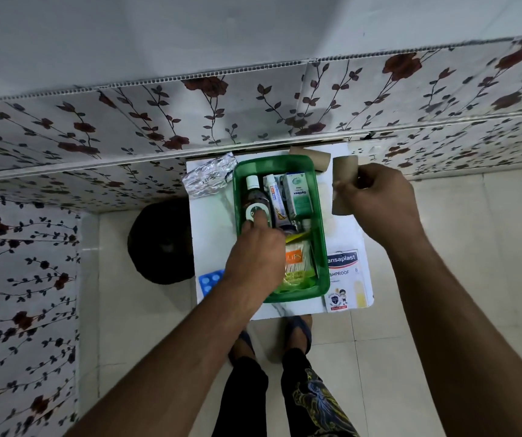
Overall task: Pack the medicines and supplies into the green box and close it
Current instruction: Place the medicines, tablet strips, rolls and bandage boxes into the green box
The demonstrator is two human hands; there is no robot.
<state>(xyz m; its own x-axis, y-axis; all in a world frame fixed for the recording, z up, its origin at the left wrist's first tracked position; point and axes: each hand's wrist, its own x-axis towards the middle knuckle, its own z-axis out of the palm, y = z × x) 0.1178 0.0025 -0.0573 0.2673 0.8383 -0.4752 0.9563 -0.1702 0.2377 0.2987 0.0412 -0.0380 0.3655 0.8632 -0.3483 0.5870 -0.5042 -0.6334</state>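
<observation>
The green box (322, 247) stands open on a small white table (212, 241). Inside lie a dark bottle (253, 197), a white tube (274, 200), a teal-and-white carton (298, 197) and a pack of cotton swabs (297, 263). My left hand (258, 257) reaches into the box, its fingers resting on the bottle's label. Off to the right of the box, my right hand (382, 203) grips a brown bandage strip (343, 187) held above the table.
A foil blister strip (209, 178) lies left of the box, a blue blister pack (210, 280) at the front left, a plaster box (343, 275) at the front right. A brown roll (314, 157) sits behind the box. A black round object (158, 241) stands on the floor to the left.
</observation>
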